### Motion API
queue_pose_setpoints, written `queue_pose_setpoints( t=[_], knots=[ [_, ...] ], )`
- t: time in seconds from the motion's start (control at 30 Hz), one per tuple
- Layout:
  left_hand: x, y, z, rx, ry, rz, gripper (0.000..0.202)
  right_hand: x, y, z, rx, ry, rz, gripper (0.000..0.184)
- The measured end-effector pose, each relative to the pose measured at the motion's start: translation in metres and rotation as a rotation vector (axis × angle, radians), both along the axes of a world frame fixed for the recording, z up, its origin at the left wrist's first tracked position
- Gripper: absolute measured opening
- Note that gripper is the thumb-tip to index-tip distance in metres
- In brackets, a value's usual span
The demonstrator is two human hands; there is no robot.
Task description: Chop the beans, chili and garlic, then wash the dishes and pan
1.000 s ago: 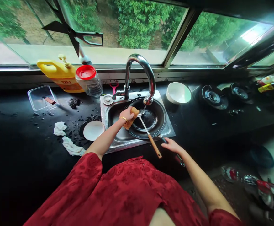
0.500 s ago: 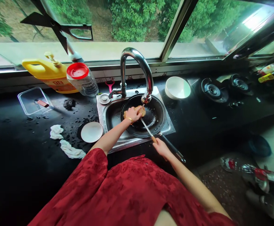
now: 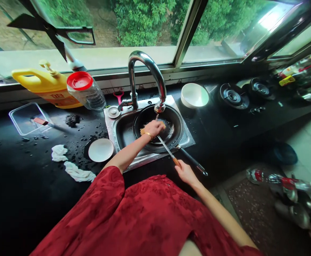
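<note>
My left hand (image 3: 153, 128) is closed over a yellowish-brown sponge (image 3: 142, 132), whose edges show around the fingers. It presses the sponge on the far end of a long utensil, and that end is hidden beneath it. My right hand (image 3: 186, 173) grips the utensil's wooden handle (image 3: 176, 162); the metal shaft (image 3: 166, 146) slants up to the left. Beneath both lies a black frying pan (image 3: 175, 121) set in the steel sink (image 3: 113, 129), its black handle (image 3: 191, 159) reaching out over the front right. A thin stream of water falls from the chrome faucet (image 3: 162, 83) by my left hand.
Left of the sink are a small white dish (image 3: 101, 149), crumpled white cloths (image 3: 78, 172), a dark scouring pad (image 3: 72, 120), a clear plastic tray (image 3: 24, 119), a red-lidded jar (image 3: 87, 92) and a yellow jug (image 3: 46, 85). Rightward stand a white bowl (image 3: 194, 96) and gas burners (image 3: 233, 95).
My left hand has turned and slid slightly along the utensil with the sponge. My right hand still holds the handle, with more of the handle showing. The whole view has shifted a little.
</note>
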State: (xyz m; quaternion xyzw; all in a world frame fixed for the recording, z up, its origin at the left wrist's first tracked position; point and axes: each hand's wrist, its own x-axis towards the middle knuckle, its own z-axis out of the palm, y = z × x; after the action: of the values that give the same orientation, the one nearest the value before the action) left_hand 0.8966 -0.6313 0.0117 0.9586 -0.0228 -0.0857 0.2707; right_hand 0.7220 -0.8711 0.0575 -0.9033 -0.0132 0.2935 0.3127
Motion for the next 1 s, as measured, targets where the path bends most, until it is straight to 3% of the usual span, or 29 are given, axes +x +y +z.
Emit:
queue_pose_setpoints(
  t=[0.07, 0.23, 0.37, 0.5, 0.67, 0.8, 0.93, 1.0],
  knots=[
    [-0.001, -0.006, 0.003, 0.004, 0.003, -0.066, 0.045, 0.0, 0.004, 0.0, 0.0, 0.004, -0.007, 0.017],
    [0.01, -0.001, 0.005, 0.046, 0.123, 0.215, 0.05, -0.006, 0.009, 0.0, 0.034, 0.0, -0.016, 0.021],
    [0.011, -0.003, 0.005, -0.018, 0.069, 0.101, 0.047, -0.006, 0.01, 0.0, 0.037, 0.005, -0.062, 0.021],
    [0.013, 0.0, 0.008, 0.039, 0.144, 0.257, 0.048, -0.004, 0.011, 0.0, 0.092, -0.013, -0.04, 0.024],
    [0.012, 0.002, 0.01, 0.037, 0.053, 0.045, 0.044, 0.0, 0.015, 0.001, 0.058, -0.016, -0.071, 0.025],
    [0.011, 0.005, 0.011, 0.122, 0.155, 0.201, 0.047, 0.002, 0.018, 0.002, 0.077, -0.025, -0.028, 0.028],
    [0.01, 0.003, 0.012, 0.1, 0.072, 0.038, 0.045, 0.006, 0.019, 0.005, 0.007, -0.014, -0.035, 0.029],
    [0.014, 0.003, 0.013, 0.123, 0.116, 0.061, 0.047, 0.007, 0.018, 0.006, -0.009, -0.032, -0.005, 0.028]
  ],
)
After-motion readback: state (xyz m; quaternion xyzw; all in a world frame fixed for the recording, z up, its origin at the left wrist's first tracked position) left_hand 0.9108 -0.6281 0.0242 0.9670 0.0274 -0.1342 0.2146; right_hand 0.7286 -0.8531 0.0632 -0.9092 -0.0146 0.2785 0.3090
